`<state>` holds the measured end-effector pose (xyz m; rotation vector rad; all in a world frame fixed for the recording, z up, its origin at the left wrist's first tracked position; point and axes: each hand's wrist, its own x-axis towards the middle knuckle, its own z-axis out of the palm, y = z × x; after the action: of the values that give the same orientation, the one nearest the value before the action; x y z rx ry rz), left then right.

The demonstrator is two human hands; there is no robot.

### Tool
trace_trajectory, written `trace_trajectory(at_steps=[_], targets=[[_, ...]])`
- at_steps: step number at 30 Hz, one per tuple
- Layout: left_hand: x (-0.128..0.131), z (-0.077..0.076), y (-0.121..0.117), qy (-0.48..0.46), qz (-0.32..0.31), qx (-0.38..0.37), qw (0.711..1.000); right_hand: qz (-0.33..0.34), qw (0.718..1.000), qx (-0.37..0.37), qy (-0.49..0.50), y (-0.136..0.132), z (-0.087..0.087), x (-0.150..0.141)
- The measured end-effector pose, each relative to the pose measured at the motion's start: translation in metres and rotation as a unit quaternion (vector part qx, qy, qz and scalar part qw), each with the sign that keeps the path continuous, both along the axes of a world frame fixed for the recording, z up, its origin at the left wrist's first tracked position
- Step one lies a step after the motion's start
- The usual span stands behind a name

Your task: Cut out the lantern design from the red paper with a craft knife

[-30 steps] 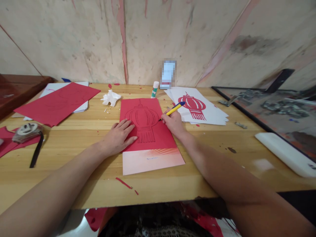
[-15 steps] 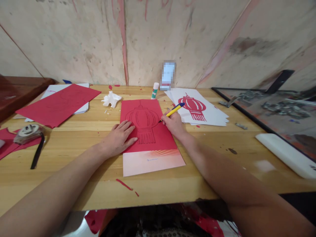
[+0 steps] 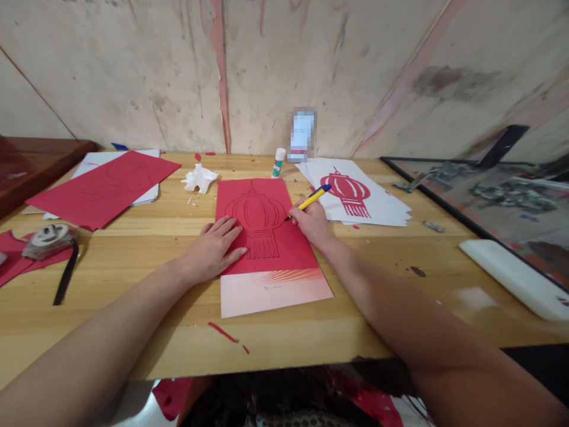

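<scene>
A sheet of red paper carries a dark line drawing of a lantern with a tassel fringe. Beneath it a pale pink booklet sticks out toward me. My left hand lies flat on the red sheet's left side, fingers stretched out. My right hand grips a yellow pen with a blue end, its tip at the right edge of the drawn lantern. To the right, a red paper-cut lantern lies on white sheets.
Behind the sheet stand a glue stick and a blurred-out phone. Crumpled tissue, another red sheet and a tape dispenser are on the left. A white oblong object and a black-framed panel lie at right.
Both hands and the pen hold nearly the same place on the sheet. The whole view has shifted very slightly.
</scene>
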<state>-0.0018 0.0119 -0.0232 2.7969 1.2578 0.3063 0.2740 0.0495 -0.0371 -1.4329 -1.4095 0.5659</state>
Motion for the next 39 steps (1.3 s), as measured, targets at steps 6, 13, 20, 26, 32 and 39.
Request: trace_trajectory(at_steps=[6, 13, 20, 26, 32, 39], targets=[[0.0008, 0.0015, -0.0003, 0.001, -0.003, 0.002, 1.000, 0.009, 1.000, -0.002, 0.007, -0.0007, 0.0009, 0.0000], [0.0005, 0.0012, -0.0003, 0.004, -0.003, -0.002, 1.000, 0.015, 1.000, 0.000, 0.001, -0.0031, 0.0044, -0.0006], [0.0003, 0.0006, 0.0001, 0.011, -0.001, 0.001, 1.000, 0.024, 1.000, 0.005, 0.017, -0.0027, 0.0027, -0.0005], [0.0002, 0.0008, 0.0000, 0.014, -0.003, 0.002, 1.000, 0.031, 0.999, 0.003, 0.018, -0.0036, 0.0037, -0.0016], [0.0003, 0.0003, -0.0004, 0.010, -0.002, 0.002, 1.000, 0.028, 0.999, 0.003, 0.019, -0.0030, 0.0038, -0.0017], [0.0009, 0.0010, -0.0004, 0.014, 0.001, 0.002, 1.000, 0.051, 0.998, 0.001, 0.022, -0.0068, 0.0086, -0.0033]])
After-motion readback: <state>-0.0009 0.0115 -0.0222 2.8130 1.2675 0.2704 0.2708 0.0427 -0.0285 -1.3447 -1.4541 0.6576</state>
